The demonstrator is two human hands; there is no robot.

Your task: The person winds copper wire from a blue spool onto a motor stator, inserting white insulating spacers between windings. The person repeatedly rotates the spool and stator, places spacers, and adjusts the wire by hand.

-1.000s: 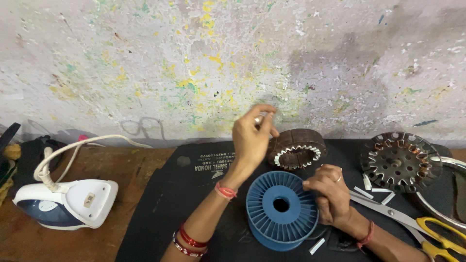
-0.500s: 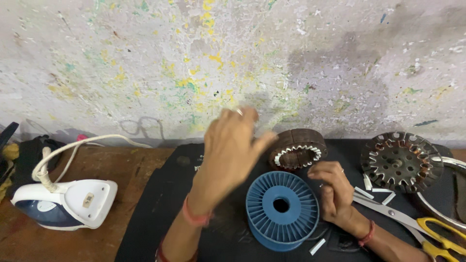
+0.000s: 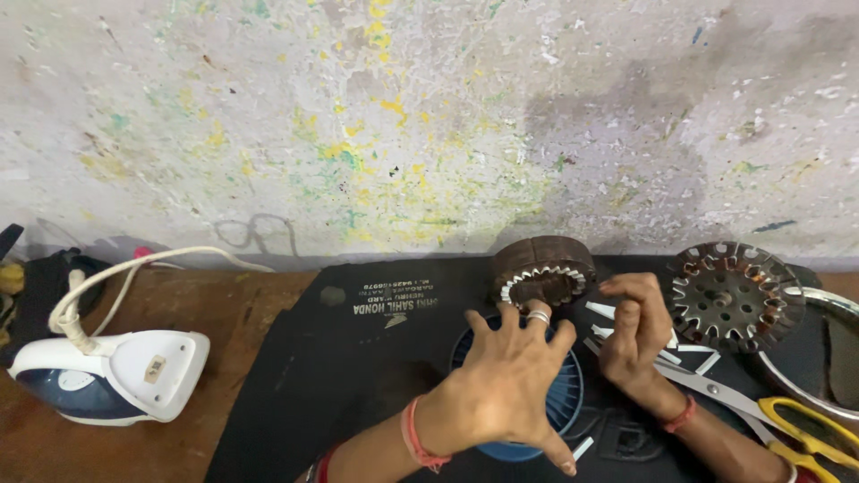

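The left hand [image 3: 510,385] lies spread wide over the blue ribbed disc [image 3: 565,402] on the worktop [image 3: 215,313]; the right hand [image 3: 635,335] pinches small white strips [image 3: 601,309] beside it.

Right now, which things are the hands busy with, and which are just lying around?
In use:
- left hand spread over the blue ribbed disc
- right hand at the white strips
- brown toothed ring

Lying about:
- clothes iron
- yellow-handled scissors
- slotted metal wheel
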